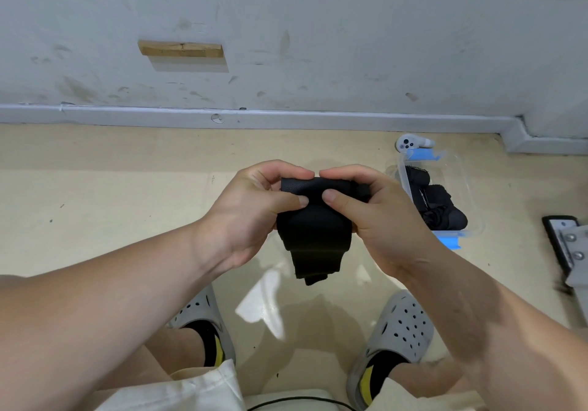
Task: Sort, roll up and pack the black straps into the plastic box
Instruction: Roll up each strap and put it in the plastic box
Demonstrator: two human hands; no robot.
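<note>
Strap [313, 238] — black, folded — pinched in grip of left hand [251, 216] and right hand [378, 219].

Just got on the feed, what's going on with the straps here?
A person is holding a black strap up in both hands, the left hand and right hand pinching its top edge, its lower end hanging loose. The open plastic box to the right already holds several other black straps.

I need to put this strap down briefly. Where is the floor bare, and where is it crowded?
Bare floor lies left of the left hand, between the baseboard and the left shoe; a smaller patch lies between it and the right shoe. Crowded on the right: plastic box, white controller, metal bracket.
</note>
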